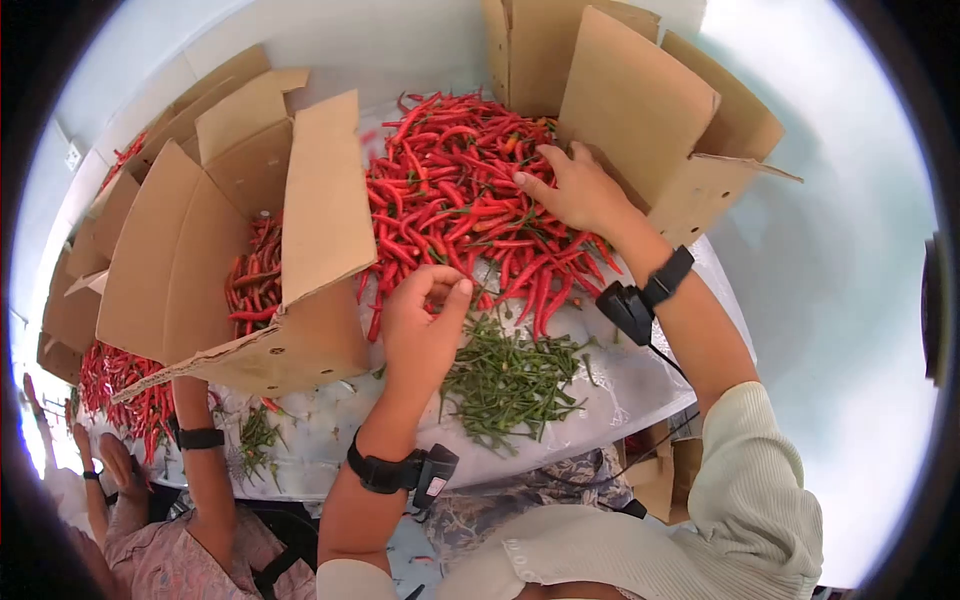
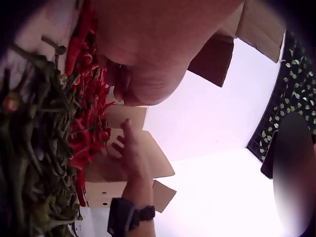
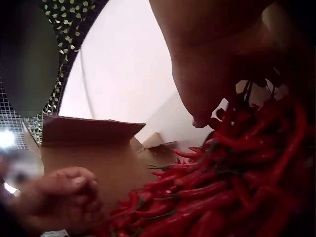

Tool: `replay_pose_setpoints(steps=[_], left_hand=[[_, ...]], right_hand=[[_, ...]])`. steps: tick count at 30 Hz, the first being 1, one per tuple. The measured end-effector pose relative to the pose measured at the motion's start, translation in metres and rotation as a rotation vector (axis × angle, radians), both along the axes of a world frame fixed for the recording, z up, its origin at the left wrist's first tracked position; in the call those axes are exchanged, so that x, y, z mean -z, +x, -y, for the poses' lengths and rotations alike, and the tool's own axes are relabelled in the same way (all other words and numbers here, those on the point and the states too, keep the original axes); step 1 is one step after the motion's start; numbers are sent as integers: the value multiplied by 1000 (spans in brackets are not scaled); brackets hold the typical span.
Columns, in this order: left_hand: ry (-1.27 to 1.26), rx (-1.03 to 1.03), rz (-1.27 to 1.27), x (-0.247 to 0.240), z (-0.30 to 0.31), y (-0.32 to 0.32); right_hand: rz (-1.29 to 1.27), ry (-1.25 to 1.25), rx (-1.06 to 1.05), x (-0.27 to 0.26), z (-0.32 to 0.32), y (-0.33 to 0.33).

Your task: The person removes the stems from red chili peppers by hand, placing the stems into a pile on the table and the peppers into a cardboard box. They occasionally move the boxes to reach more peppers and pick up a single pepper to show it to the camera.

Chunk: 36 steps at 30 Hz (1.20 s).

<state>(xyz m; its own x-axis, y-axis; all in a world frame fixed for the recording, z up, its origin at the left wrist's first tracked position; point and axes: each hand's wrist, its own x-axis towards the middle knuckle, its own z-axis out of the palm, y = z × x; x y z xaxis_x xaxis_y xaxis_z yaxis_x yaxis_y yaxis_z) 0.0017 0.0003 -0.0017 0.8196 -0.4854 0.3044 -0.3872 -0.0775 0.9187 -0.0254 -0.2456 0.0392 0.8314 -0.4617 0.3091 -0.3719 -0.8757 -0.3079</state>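
Observation:
A large heap of red chillies [image 1: 450,180] lies on a plastic-covered table. My right hand [image 1: 580,190] is at the heap's right side, fingers spread among the top chillies; in the right wrist view the hand [image 3: 222,69] reaches down to chillies and stems [image 3: 197,197]. Over the heap's near edge is my left hand [image 1: 422,325], its fingers curled and the thumb close to them, with nothing visible in it. Just right of it and below lies a pile of green stems [image 1: 515,380]. The left wrist view shows the curled hand [image 2: 143,59] above chillies [image 2: 89,128] beside stems [image 2: 34,158].
An open cardboard box [image 1: 330,200] holding darker chillies [image 1: 255,275] stands left of the heap. Another open box [image 1: 640,100] stands behind my right hand. At the far left, other people's arms [image 1: 205,450] are near more chillies [image 1: 125,385] and a small stem pile [image 1: 258,440].

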Motion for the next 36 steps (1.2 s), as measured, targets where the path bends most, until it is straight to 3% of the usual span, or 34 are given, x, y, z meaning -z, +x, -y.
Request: replay_pose_setpoints(steps=[3, 8, 16, 20, 23, 26, 29, 34, 36], left_hand=[[4, -10, 45, 3, 3, 1], [68, 4, 49, 5, 2, 2], [64, -22, 66, 8, 5, 0], [68, -45, 101, 10, 3, 3], [36, -76, 111, 11, 4, 1], [-49, -87, 21, 18, 4, 6], [-33, -132, 56, 12, 0, 7], [-24, -94, 209, 9, 2, 5], [-50, -88, 117, 5, 3, 2]], right_hand=[[-247, 134, 17, 2, 13, 28], [-30, 179, -107, 29, 33, 38], [327, 116, -479, 29, -28, -4], [262, 207, -559, 20, -42, -30], [111, 430, -741, 6, -43, -40], [323, 129, -734, 9, -53, -43], [301, -167, -632, 4, -58, -53], [458, -139, -555, 6, -53, -58], [558, -42, -506, 9, -54, -58]])
